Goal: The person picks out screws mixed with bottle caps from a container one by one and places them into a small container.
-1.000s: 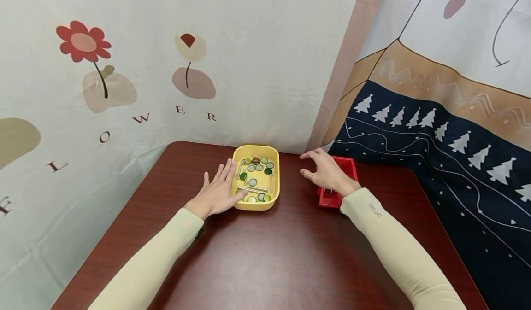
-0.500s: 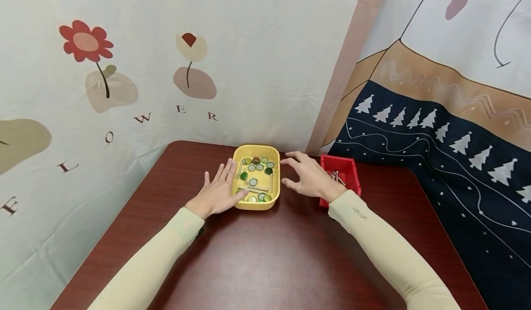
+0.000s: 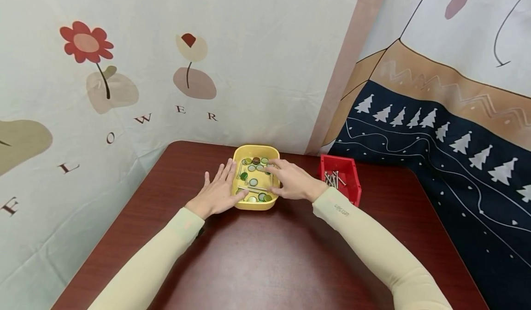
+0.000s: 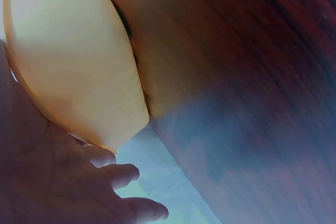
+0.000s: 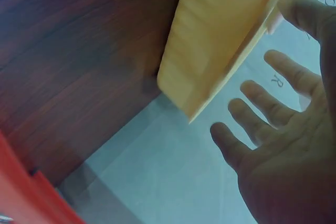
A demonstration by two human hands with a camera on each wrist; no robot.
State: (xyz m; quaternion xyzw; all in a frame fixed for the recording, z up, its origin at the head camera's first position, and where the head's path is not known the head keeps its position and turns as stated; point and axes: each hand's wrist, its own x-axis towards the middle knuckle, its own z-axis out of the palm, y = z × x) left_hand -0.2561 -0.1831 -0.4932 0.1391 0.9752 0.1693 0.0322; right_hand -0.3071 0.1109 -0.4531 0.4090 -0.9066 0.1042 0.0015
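Observation:
A yellow tray (image 3: 257,150) holds several bottle caps (image 3: 253,182) in green, brown and pale tones, along with several metal screws or bolts (image 3: 254,189). My left hand (image 3: 215,194) rests with straight, spread fingers on the tray's left rim; in the left wrist view its fingers lie along the outer wall of the tray (image 4: 79,61). Over the right rim reaches my right hand (image 3: 295,181), its fingers apart and nothing between them. The right wrist view shows that hand (image 5: 283,129) above the rim, palm bare. Its fingertips cover part of the tray's contents.
To the right stands a red bin (image 3: 352,181) with several metal screws or bolts (image 3: 333,178) inside. The brown table (image 3: 257,254) meets a printed cloth (image 3: 265,70) at its back edge, and a dark tree-print cloth (image 3: 415,149) hangs at the right.
My right hand has moved left from over the red bin to above the yellow tray, uncovering the bin's contents. The left hand has stayed on the tray's rim.

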